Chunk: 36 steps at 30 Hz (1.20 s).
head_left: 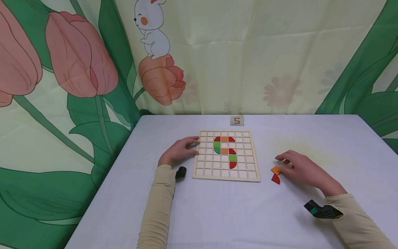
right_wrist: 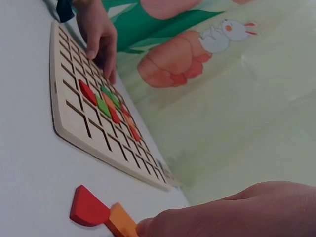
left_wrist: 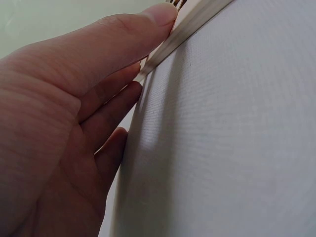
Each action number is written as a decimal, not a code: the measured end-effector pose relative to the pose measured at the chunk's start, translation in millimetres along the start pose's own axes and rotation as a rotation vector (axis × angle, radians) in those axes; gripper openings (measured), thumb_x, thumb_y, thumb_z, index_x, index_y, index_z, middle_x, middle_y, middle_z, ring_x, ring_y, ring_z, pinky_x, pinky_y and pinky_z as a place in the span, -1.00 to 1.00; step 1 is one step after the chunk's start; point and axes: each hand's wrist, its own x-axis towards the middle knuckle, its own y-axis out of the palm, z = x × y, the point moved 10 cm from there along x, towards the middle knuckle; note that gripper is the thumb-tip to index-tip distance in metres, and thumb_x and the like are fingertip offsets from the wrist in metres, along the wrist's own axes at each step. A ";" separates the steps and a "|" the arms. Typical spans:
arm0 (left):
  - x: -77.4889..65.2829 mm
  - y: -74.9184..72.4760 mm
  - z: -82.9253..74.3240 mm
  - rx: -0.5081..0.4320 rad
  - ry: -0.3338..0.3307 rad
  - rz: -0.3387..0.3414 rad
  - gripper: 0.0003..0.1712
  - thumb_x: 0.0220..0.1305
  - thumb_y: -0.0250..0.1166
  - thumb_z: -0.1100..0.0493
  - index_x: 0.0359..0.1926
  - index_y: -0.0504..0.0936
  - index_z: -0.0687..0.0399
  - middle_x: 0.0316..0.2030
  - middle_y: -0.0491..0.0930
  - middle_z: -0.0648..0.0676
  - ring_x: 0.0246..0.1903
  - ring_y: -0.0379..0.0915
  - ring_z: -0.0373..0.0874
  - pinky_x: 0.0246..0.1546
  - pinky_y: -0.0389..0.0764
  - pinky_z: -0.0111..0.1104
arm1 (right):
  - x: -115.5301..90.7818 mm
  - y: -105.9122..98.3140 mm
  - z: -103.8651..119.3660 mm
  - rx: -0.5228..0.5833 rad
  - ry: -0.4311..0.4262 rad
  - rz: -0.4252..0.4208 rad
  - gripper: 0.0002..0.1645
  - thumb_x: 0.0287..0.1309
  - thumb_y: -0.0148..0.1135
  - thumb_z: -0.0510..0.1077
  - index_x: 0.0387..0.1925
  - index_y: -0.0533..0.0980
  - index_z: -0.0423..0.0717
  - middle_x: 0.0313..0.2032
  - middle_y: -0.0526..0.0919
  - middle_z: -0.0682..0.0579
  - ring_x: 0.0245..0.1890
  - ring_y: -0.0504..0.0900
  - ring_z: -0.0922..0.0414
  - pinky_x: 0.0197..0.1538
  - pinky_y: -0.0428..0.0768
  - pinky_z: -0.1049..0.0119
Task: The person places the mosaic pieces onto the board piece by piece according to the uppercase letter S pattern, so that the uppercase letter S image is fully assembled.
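Note:
A light wooden grid board (head_left: 205, 169) lies flat on the table. Red, orange, green and dark green tiles sit in its cells as an S shape, among them a light green square (head_left: 233, 158). My left hand (head_left: 180, 149) rests against the board's left edge, thumb and fingers fairly straight. To the right of the board lie a loose orange tile (head_left: 275, 170) and a red quarter-round tile (head_left: 275, 178), touching each other. My right hand (head_left: 303, 169) hovers there, its thumb at the orange tile and its other fingers raised. In the right wrist view, those fingers are mostly hidden.
A small card (head_left: 237, 120) with an S pattern on a grid lies behind the board. White cloth covers the table (head_left: 217, 211). A printed curtain (head_left: 217, 69) with tulips and a rabbit hangs along the back and left. Each wrist wears a dark camera (head_left: 324, 210).

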 end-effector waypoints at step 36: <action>-2.5 -0.9 -3.0 -0.007 0.012 -0.001 -0.41 0.20 0.42 0.02 0.24 0.54 0.01 0.39 0.28 -0.17 0.43 0.04 -0.21 0.40 0.13 -0.28 | -3.2 9.9 1.7 -0.038 -0.047 0.012 -0.69 0.01 0.48 -0.18 -0.16 0.65 -0.12 -0.16 0.56 -0.01 -0.20 0.52 0.07 -0.18 0.62 0.19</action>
